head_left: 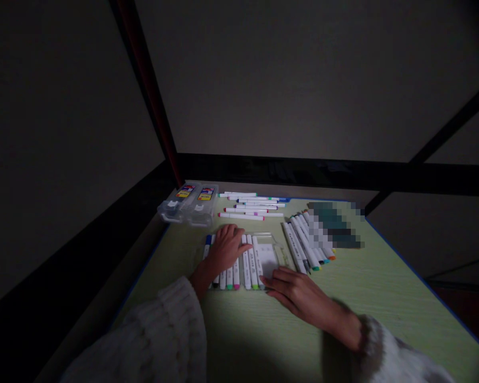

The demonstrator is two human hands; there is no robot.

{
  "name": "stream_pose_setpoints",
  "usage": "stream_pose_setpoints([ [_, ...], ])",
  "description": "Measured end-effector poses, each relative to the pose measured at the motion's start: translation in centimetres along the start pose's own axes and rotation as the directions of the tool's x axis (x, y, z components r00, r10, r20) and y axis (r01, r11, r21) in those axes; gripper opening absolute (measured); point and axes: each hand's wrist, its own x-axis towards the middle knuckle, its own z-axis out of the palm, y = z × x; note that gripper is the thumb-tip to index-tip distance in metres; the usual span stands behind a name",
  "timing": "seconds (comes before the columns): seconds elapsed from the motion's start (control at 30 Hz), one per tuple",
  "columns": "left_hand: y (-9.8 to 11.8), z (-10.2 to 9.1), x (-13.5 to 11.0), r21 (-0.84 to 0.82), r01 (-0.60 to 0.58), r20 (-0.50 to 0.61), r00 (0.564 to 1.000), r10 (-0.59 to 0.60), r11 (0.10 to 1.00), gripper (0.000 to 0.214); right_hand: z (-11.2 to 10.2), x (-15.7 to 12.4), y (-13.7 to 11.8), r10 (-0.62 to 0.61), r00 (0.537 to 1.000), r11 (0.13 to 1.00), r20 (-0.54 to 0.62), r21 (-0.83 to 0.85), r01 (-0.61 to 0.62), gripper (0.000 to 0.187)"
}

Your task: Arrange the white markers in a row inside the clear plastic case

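A clear plastic tray (277, 250) lies on the table with a row of white-barrelled markers (246, 266) with coloured ends in it. Over the left part of the row rests my left hand (225, 249), palm down, its thumb apart from the fingers and pointing right. It covers the middle of several markers and grips none that I can see. My right hand (297, 292) is at the tray's near right edge, fingers loosely bent and apart. One fingertip touches the low end of the rightmost marker (258, 263). Beside that marker, a white surface shows in the tray.
Right of the tray lies a bunch of markers (303, 242), partly behind a pixelated patch (335, 226). Thin felt-tip pens (241, 216) lie scattered at the back. Two clear plastic cases (203, 207) stand at the back left. The green table (239, 335) has a blue edge.
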Motion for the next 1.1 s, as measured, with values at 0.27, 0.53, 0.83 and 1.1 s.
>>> stream_pose_setpoints([
  [0.27,0.1,-0.2,0.0,0.003,-0.001,0.001,1.000,0.001,1.000,0.035,0.1,0.0,0.1,0.005,1.000,1.000,-0.002,-0.004,-0.005,0.027],
  [0.53,0.5,-0.3,-0.2,-0.003,0.011,-0.004,1.000,-0.011,1.000,0.030,0.3,-0.2,-0.2,0.037,0.998,0.999,-0.041,0.017,-0.037,0.027],
  [0.83,1.3,-0.6,-0.3,-0.005,0.008,-0.076,0.997,-0.008,1.000,0.021,0.3,-0.1,-0.3,0.058,0.998,0.998,-0.029,0.003,-0.058,0.028],
  [1.1,0.5,-0.2,-0.1,-0.026,-0.014,-0.065,0.998,0.012,1.000,0.024,0.4,0.1,-0.4,0.043,0.999,0.999,-0.033,-0.005,-0.043,0.027],
])
